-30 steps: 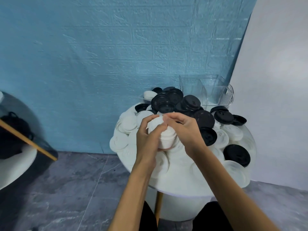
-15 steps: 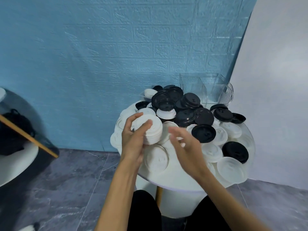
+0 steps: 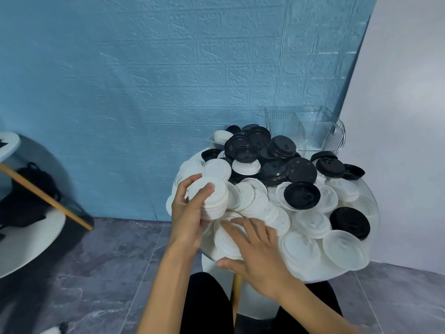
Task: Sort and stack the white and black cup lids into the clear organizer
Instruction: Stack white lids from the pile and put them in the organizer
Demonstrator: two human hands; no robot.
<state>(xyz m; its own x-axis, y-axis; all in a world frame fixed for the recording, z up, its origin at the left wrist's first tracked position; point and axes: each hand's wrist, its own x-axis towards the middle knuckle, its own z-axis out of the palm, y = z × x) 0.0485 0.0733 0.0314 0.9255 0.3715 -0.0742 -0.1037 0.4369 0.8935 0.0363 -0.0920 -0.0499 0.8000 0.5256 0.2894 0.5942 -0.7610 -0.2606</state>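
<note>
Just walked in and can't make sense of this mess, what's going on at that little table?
A person is sorting cup lids. The left hand grips a stack of white lids, while the right hand reaches flat onto a loose white lid near the table's front edge. The clear organizer at the back looks empty.

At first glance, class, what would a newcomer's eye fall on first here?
A small round table heaped with loose white lids in front and black lids piled behind. The left hand grips a stack of white lids while the right hand reaches onto another. The clear organizer stands at the back.
</note>
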